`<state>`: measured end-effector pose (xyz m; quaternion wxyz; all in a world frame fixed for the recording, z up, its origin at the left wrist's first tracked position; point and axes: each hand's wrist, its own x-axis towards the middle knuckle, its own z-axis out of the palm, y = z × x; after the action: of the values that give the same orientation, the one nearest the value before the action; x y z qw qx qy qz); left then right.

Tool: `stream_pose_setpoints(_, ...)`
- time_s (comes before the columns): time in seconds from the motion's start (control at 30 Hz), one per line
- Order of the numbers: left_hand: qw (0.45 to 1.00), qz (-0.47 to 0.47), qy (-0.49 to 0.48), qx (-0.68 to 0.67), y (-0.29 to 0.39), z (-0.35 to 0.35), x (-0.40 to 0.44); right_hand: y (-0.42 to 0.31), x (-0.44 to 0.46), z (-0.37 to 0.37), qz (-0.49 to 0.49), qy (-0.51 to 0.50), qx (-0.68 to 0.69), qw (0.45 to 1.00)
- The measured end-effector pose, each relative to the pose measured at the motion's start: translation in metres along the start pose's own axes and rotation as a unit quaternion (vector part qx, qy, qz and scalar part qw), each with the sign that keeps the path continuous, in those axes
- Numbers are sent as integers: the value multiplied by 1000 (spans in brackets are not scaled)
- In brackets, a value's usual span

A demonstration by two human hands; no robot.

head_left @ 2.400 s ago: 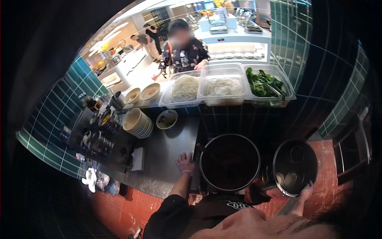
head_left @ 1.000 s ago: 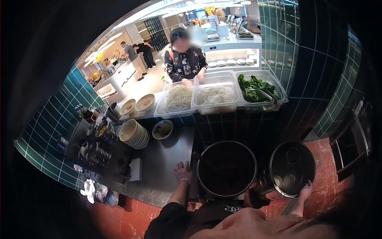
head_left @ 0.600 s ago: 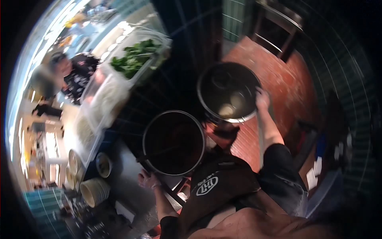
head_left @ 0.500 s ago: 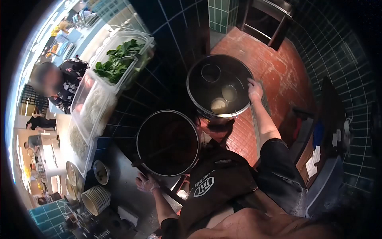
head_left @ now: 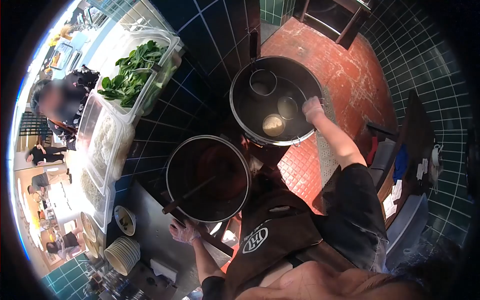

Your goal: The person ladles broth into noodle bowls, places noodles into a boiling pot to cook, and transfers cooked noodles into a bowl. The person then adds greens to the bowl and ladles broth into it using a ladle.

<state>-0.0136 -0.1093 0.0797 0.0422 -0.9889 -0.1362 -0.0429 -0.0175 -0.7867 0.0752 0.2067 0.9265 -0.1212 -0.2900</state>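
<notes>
My gloved right hand is closed at the right rim of a large steel pot; what its fingers hold, if anything, is hidden. In the pot's cloudy liquid sit three round strainer baskets: one at the back, one at the middle right, and a front one with pale food in it. A second large pot stands nearer, dark inside, with a long-handled utensil leaning across its rim. Just below that handle's end, my gloved left hand is over the metal counter's edge, fingers apart, holding nothing.
Along the left ledge stand clear bins of leafy greens and white noodles. Stacked bowls and a single bowl are on the metal counter. A person is beyond the ledge. Red tiled floor lies right of the pots.
My right hand has moved from outside the far pot's rim to over it, and its fingers have folded in. My left hand stays near the counter edge. The view has shifted slightly.
</notes>
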Motion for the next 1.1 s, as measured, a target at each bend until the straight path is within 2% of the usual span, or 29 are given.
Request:
stream_pose_setpoints(0.03,1000,-1,0,-1,1,-1,0,0,13,8,-12,-8,-26,1000)
stream_pose_setpoints(0.13,1000,1,7,-8,1,-1,-1,2,49,11,32,-145,50,988)
stream_pose_setpoints(0.2,1000,10,17,-17,-3,4,0,6,61,15,22,-124,58,990)
stream_pose_setpoints(0.27,999,16,32,-15,-2,3,-1,16,50,-18,14,-88,39,995)
stream_pose_setpoints(0.4,999,26,38,-29,-1,-1,0,12,62,-30,44,-112,57,991)
stream_pose_setpoints(0.5,998,37,44,-18,-8,7,1,-4,82,3,106,-91,132,981)
stream_pose_setpoints(0.7,996,55,57,-30,-5,2,0,-28,63,20,91,-98,147,980)
stream_pose_setpoints(0.9,998,47,47,-15,-6,1,0,-12,41,-12,53,-75,139,986)
stream_pose_setpoints(1.1,998,43,45,-13,-9,4,0,10,14,-55,77,-80,145,983)
